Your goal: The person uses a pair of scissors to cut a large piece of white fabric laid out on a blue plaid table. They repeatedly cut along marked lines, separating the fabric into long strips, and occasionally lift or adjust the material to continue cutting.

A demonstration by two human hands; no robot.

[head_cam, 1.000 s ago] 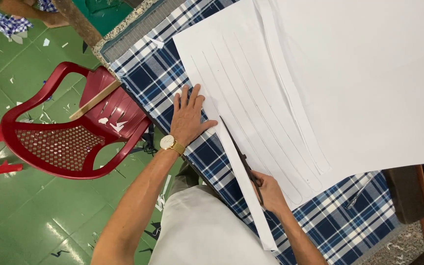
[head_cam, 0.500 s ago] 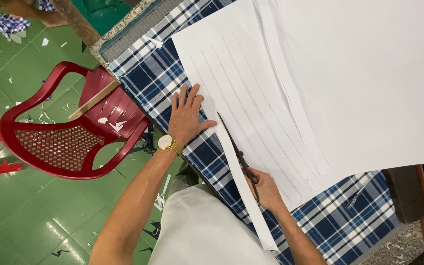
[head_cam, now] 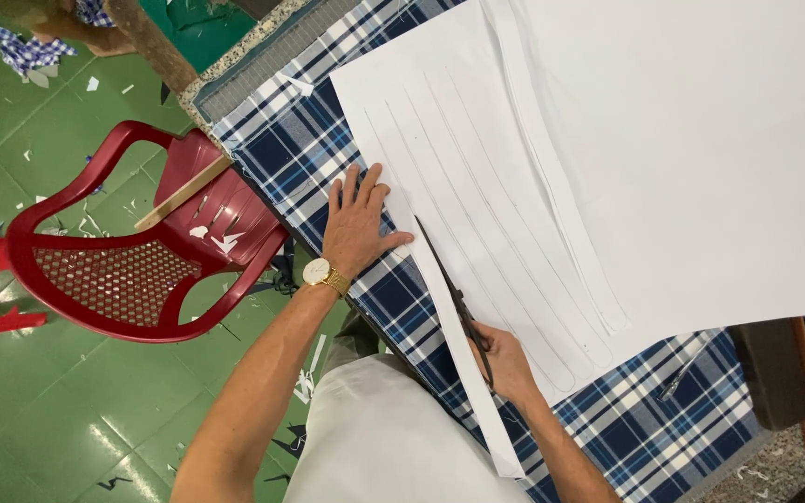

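No packages, labels, signs or screens are in view.

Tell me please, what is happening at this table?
A person is cutting a large white paper sheet into long strips on a blue plaid tablecloth. The right hand works dark scissors along a drawn line. The left hand presses flat on the sheet's edge. A red plastic chair stands beside.
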